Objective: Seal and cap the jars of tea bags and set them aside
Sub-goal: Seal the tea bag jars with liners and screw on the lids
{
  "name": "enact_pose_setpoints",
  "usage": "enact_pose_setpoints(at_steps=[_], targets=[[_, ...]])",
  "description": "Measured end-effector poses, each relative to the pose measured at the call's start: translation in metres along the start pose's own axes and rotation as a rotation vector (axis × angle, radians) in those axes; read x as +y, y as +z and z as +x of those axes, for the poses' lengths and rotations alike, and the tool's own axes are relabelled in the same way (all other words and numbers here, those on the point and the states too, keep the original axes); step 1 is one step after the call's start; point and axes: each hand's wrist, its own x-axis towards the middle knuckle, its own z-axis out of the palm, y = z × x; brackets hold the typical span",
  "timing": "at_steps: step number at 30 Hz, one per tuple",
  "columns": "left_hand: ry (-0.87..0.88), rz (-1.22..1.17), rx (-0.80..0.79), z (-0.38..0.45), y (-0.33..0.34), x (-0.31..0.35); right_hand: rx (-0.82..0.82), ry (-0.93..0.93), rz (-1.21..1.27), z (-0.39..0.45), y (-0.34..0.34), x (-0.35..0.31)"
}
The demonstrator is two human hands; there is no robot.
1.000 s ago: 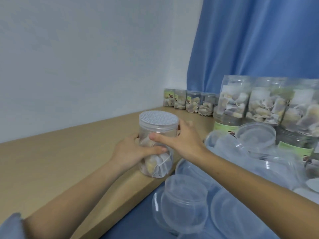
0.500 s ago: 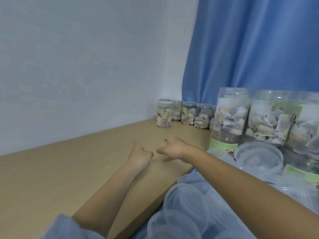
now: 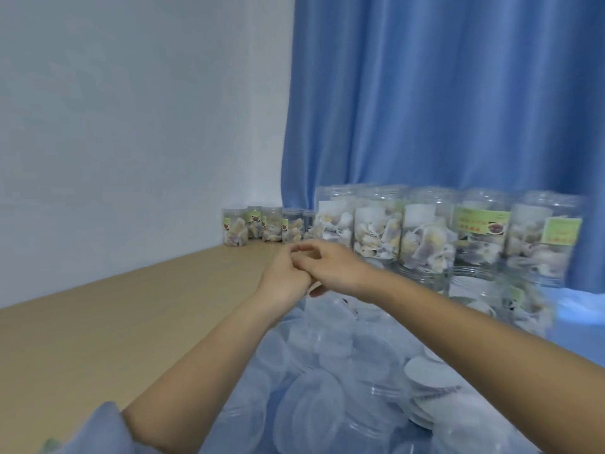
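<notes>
While both hands meet in mid-air at the centre of the view, neither holds a jar: the left hand (image 3: 286, 276) has its fingers loosely curled, an empty and narrow grip, and the right hand (image 3: 337, 268) lies across it, touching it, fingers relaxed and slightly bent, its grip likewise empty. Beyond the hands and a little to their left, a row of small capped jars (image 3: 262, 226) stands at the far corner of the wooden surface (image 3: 131, 322), against the white wall (image 3: 131, 126) and the edge of the blue curtain (image 3: 442, 93). Each is a clear plastic cylinder with a greenish label, packed with pale tea bags, standing upright with its long axis vertical and its cap on top. To the right of the hands and just behind them stands a closer group of larger clear jars (image 3: 425, 237), also upright and filled with tea bags, some with green labels facing the camera; motion blur hides whether they are capped. Below the hands and the right forearm lies a heap of clear plastic lids (image 3: 311, 411), with flat white discs (image 3: 429, 371) among them to the right, all resting on blue cloth (image 3: 582, 339).
</notes>
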Motion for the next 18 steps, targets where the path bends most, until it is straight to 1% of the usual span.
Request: enact_pose_setpoints(at_steps=[4, 8, 12, 16, 18], targets=[[0.067, -0.025, -0.146, -0.018, 0.067, 0.034, 0.109, 0.037, -0.049, -0.054, -0.065, 0.025], [0.103, -0.046, -0.237, -0.034, 0.138, 0.064, 0.251, 0.093, -0.110, -0.101, -0.127, 0.053], [0.096, -0.098, -0.321, -0.039, 0.202, 0.087, 0.340, 0.160, -0.098, -0.133, -0.178, 0.084], [0.035, -0.124, -0.301, -0.034, 0.250, 0.086, 0.409, 0.196, -0.046, -0.149, -0.203, 0.115], [-0.003, -0.138, -0.248, -0.031, 0.266, 0.078, 0.429, 0.219, -0.037, -0.150, -0.206, 0.134]])
